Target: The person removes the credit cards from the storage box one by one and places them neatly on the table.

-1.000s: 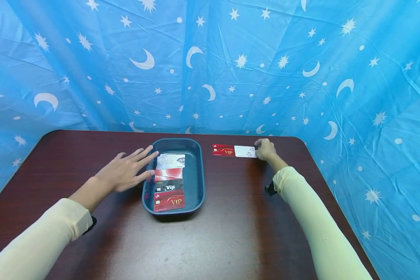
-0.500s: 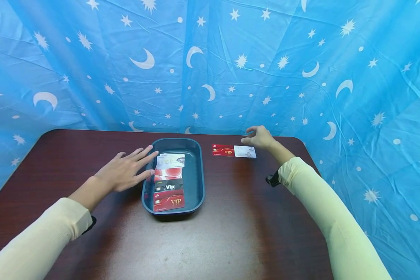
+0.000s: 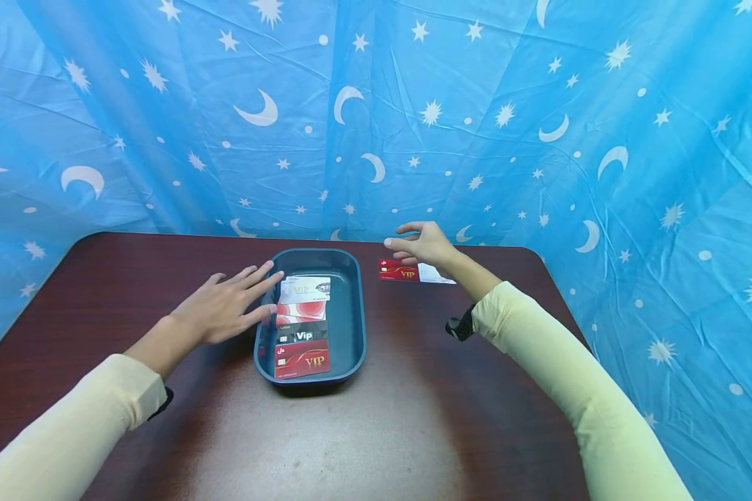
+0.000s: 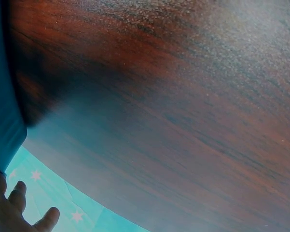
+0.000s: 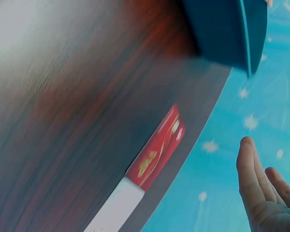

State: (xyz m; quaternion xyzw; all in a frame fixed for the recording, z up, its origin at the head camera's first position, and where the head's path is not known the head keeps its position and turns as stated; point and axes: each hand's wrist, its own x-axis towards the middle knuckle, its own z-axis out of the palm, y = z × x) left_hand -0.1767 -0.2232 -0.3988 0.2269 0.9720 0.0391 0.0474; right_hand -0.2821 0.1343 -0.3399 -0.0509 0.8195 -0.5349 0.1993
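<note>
My left hand (image 3: 222,308) rests with spread fingers at the left rim of a dark blue tray (image 3: 358,313). Inside the tray lies an overlapping column of cards: a white card (image 3: 305,288) at the far end, a red-and-white card (image 3: 302,312), a black Vip card (image 3: 302,332) and a red VIP card (image 3: 302,360) nearest me. To the right, my right hand (image 3: 429,245) hovers with nothing in its fingers over another red VIP card (image 3: 397,271) on the table. A second white card (image 5: 115,208) lies end to end with it, partly hidden by the hand in the head view.
The dark brown wooden table (image 3: 376,431) has rounded far corners. Behind it hangs a blue curtain (image 3: 388,125) with white moons and stars, which also runs along the right side.
My right hand has let go of the white card's right end, lifted and moved left over the red card. Both cards stay in place, and the left hand has not moved.
</note>
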